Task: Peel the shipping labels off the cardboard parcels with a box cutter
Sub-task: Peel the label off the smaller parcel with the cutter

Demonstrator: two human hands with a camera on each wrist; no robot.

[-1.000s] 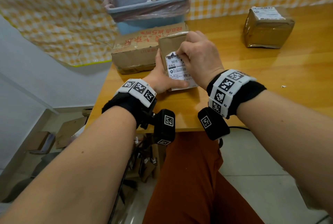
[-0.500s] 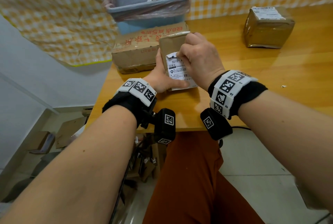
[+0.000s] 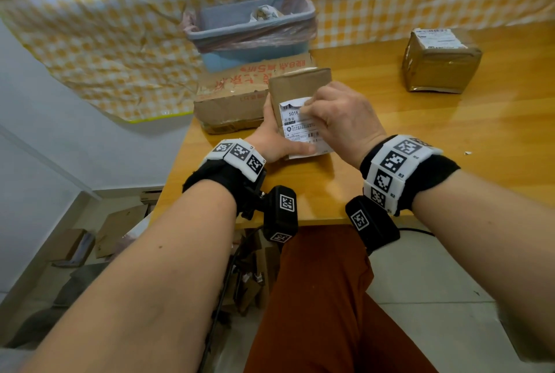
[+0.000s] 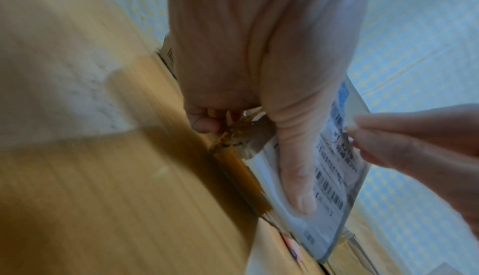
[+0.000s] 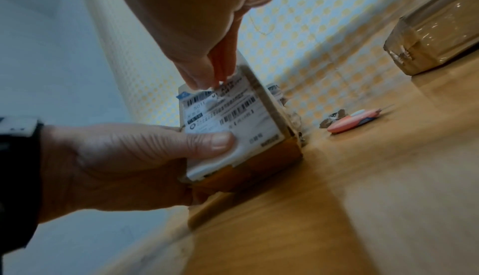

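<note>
A: Where's the parcel rn?

B: I'm propping it upright at the table edge w/ my left hand, thumb clamping the label low. My right hand is pinching the lifted top edge; the label's long axis is running down toward me.

A: Cutter?

B: Head cam isn't showing it. Right wrist cam is: pink box cutter lying behind the parcel, nearer my right hand.

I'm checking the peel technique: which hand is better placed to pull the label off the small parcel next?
The right hand: its fingertips already pinch the lifted top edge of the label. The left hand grips the small parcel, thumb pressed on the label's lower part, so it serves better as the brace.
</note>
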